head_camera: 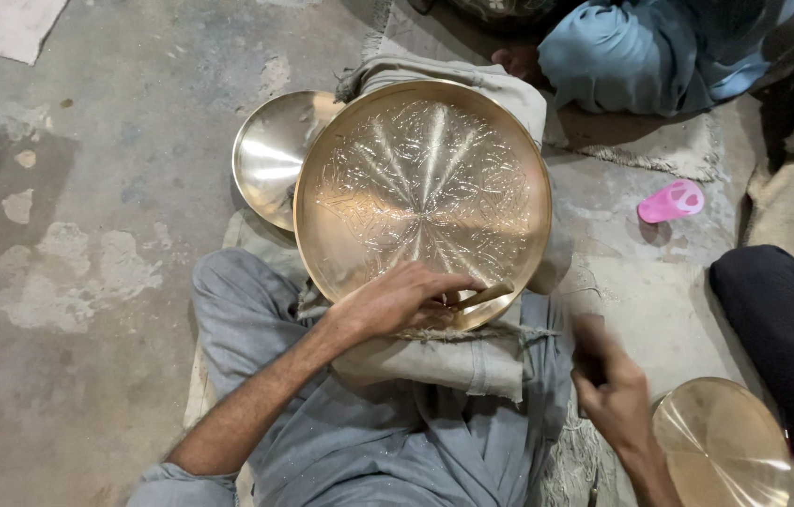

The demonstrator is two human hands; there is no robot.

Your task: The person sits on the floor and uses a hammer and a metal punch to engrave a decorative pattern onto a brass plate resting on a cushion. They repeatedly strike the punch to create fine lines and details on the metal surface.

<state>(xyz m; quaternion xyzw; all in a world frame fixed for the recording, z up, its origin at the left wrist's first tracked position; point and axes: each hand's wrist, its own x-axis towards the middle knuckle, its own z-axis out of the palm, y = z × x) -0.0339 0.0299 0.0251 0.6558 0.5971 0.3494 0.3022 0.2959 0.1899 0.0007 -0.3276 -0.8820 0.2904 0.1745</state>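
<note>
head view: left hand (401, 302) rests on near rim of engraved brass plate (422, 199) on lap, fingers curled tight around thin chisel (483, 297). right hand (615, 387) blurred beside plate, fingers closed on dark tool (588, 345).

three brass plates (422, 192) (272, 150) (721, 441), one pink plastic cup (671, 201), two hands (403, 300) (611, 385), one chisel (483, 297)
</note>
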